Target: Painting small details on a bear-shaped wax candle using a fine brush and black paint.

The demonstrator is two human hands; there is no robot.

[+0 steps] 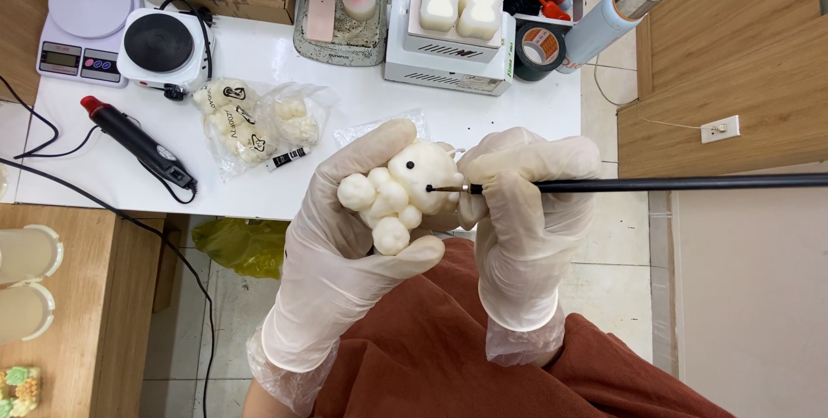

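Head view: figurine (405, 194) (cream) between hands (345, 237)

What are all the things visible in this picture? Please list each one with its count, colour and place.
wax figure: 1, cream-white with one black dot, held in front of the table edge
paintbrush: 1, black handle, tip on the figure
table: 1, white, upper half
kitchen scale: 1, white, table's far left
hot plate: 1, white with black top, beside the scale
heat tool: 1, black with red tip, left on the table
plastic bags: 2, clear, holding cream figures, table centre
moulds: 2, white, on a white box
tape roll: 1, black, right of the box
bottle: 1, light blue, table's right edge
left hand: 1, white glove, holding the figure
right hand: 1, white glove, fingers gripping the brush
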